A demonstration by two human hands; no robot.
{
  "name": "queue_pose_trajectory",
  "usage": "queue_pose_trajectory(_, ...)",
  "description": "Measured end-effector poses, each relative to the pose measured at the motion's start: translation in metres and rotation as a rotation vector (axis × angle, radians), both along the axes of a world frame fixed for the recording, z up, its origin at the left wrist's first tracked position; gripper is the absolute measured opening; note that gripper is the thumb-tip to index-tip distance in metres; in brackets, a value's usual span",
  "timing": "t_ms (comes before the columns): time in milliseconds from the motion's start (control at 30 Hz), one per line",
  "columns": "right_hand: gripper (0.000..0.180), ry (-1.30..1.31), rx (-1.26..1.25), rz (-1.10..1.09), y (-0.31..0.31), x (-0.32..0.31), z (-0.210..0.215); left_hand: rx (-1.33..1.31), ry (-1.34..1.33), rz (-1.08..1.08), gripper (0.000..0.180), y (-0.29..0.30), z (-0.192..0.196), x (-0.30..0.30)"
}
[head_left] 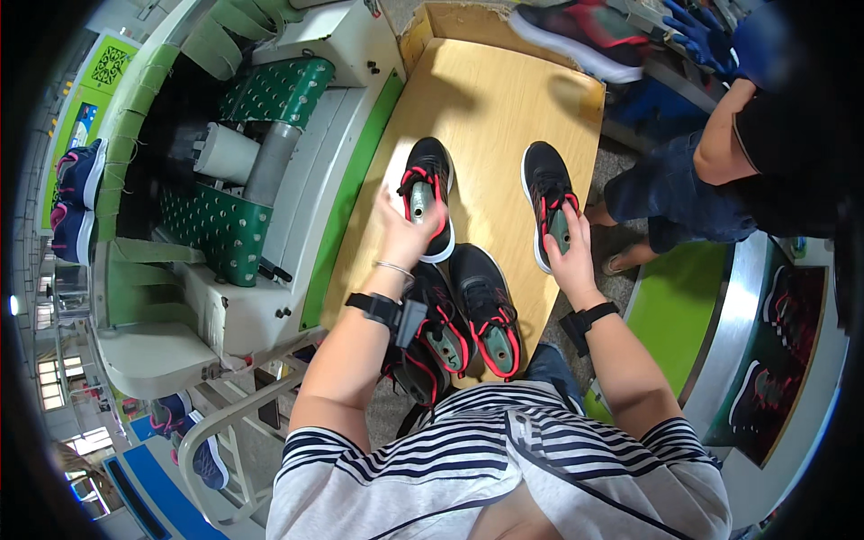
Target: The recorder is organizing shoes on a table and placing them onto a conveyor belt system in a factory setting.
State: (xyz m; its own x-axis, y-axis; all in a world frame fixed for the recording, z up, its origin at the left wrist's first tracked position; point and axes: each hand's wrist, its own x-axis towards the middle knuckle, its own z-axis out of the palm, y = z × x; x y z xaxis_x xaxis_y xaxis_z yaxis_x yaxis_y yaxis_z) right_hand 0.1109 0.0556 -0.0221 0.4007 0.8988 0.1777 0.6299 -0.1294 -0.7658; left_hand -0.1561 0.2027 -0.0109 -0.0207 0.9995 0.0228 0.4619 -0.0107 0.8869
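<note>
My left hand [407, 236] is closed round the heel of a black sneaker [430, 160] with red trim and a white sole, toe pointing away from me. A shoe last fills its opening. At the right, my right hand [572, 256] grips the heel end of a similar black sneaker [543, 166], its green last showing beside my fingers. Between my forearms, at the near edge of the wooden table [490, 99], stand another black sneaker [479, 279] and a partly hidden black sneaker [441, 328], both with lasts inside.
Left of the table stands a machine with green studded belts [225, 229]. A co-worker's blue-gloved hand [702, 40] is at the upper right, near a blurred black and red sneaker [585, 36]. More sneakers [751, 396] lie on a conveyor at the right.
</note>
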Motion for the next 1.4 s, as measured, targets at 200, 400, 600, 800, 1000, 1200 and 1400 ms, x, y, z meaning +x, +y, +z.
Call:
queue_pose_trajectory(200,0.065,0.107,0.068,0.058,0.001,0.003,0.003,-0.566,-0.773,0.01,0.071,-0.008,0.057,-0.02)
queue_pose_trajectory(400,0.068,0.689,0.116,0.081,-0.024,-0.004,0.081,-0.43,-1.066,0.148,0.048,-0.086,0.16,-0.115)
queue_pose_trajectory(600,0.061,0.444,0.299,0.587,0.129,-0.102,0.204,0.323,-0.63,0.36,0.057,-0.087,0.22,-0.137)
queue_pose_trajectory(800,0.067,-0.144,0.52,0.642,0.346,-0.249,0.212,0.361,0.066,0.657,0.08,0.027,0.173,-0.18)
queue_pose_trajectory(1000,0.06,0.089,0.539,0.928,0.334,-0.272,0.15,0.615,0.371,0.416,0.084,-0.032,0.159,-0.157)
queue_pose_trajectory(1200,0.106,-0.036,-0.372,0.203,0.22,-0.104,-0.008,-0.076,0.535,-0.326,0.078,-0.153,0.088,-0.097)
queue_pose_trajectory(1400,0.089,0.755,-0.531,0.288,0.182,-0.149,-0.001,-0.034,0.75,-0.453,0.083,-0.177,0.05,-0.081)
